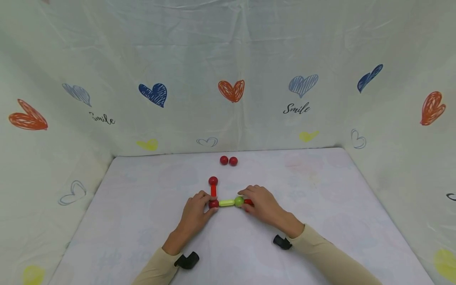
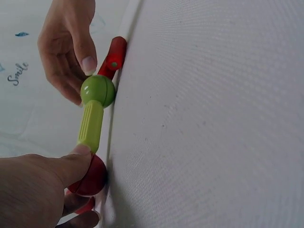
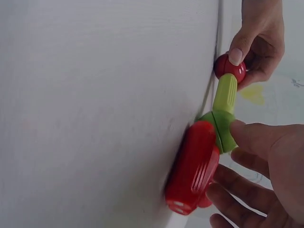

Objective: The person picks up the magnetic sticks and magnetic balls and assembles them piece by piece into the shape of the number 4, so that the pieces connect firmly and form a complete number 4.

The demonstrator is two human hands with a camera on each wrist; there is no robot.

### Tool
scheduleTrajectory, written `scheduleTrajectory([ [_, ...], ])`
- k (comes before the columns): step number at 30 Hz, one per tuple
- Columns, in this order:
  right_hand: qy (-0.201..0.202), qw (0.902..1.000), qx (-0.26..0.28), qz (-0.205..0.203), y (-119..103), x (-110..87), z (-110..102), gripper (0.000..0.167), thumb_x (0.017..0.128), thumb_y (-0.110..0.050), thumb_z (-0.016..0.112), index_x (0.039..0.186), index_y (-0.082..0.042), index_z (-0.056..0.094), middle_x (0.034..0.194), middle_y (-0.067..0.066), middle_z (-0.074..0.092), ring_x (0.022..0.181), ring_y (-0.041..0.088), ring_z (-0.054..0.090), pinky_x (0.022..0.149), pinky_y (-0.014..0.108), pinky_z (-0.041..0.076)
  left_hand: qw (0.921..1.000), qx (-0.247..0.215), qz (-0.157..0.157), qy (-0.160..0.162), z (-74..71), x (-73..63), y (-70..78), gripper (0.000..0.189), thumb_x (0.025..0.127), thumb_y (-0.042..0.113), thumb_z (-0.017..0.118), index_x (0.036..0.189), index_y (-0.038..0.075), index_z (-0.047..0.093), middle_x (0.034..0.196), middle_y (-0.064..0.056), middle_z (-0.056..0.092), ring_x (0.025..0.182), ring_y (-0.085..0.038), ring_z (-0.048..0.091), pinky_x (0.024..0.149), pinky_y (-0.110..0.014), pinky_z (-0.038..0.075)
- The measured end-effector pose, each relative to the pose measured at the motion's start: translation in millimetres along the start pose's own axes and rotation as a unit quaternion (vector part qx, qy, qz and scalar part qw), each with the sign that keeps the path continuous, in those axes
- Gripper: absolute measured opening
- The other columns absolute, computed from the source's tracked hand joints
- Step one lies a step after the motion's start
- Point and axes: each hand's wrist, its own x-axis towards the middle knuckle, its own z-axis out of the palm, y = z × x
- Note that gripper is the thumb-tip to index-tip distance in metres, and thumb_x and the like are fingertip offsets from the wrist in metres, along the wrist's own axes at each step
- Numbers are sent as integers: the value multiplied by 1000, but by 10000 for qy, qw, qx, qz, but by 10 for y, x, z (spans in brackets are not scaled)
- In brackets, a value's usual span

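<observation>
My left hand (image 1: 195, 209) grips a red ball (image 1: 213, 204) between thumb and fingers. From that ball a red stick (image 1: 213, 190) runs back to another red ball (image 1: 213, 181), and a yellow-green ribbed stick (image 1: 227, 203) runs right to a green ball (image 1: 239, 201). Thumb and index finger of my right hand (image 1: 263, 204) pinch the green ball, with the other fingers loosely bent. Beside the green ball in the right wrist view is a red stick (image 3: 192, 166), slanting toward the camera; a second red piece lies partly hidden behind it.
Two loose red balls (image 1: 224, 160) lie side by side near the back edge of the white table (image 1: 142, 186). Behind and beside the table hangs a pale curtain (image 1: 192, 59) printed with hearts. A black wrist mount (image 1: 187, 261) sits on the left sleeve, another (image 1: 282, 242) on the right.
</observation>
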Motion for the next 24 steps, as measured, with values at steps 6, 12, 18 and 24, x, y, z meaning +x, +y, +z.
scheduleTrajectory([
  [6,-125,9997,151,166,90,-94,-51,31,92,-9,82,122,-7,75,108,3,74,98,21,69,88,41,57,10000,-26,-11,-3,-2,2,0,35,84,18,92,115,10,78,100,0,64,88,-14,56,79,-35,49],
  [12,-241,9985,397,304,123,-118,-56,27,93,-10,81,120,-7,76,105,1,73,95,19,69,86,39,58,10000,-18,-23,-11,-3,2,-4,35,84,19,91,115,11,78,99,1,63,87,-13,54,79,-35,48],
  [18,-296,9975,552,341,129,-57,-7,22,93,-15,82,114,-7,79,98,-1,71,88,14,64,79,32,55,10000,-55,15,16,1,0,-2,35,84,17,91,115,10,78,99,0,63,87,-14,55,78,-35,48],
  [24,-353,9962,657,451,133,-23,3,16,93,-11,82,108,-7,79,96,-1,69,87,14,64,79,32,56,10000,-71,-9,-11,-3,-6,11,34,84,15,91,115,9,77,100,-1,64,87,-14,55,78,-34,48],
])
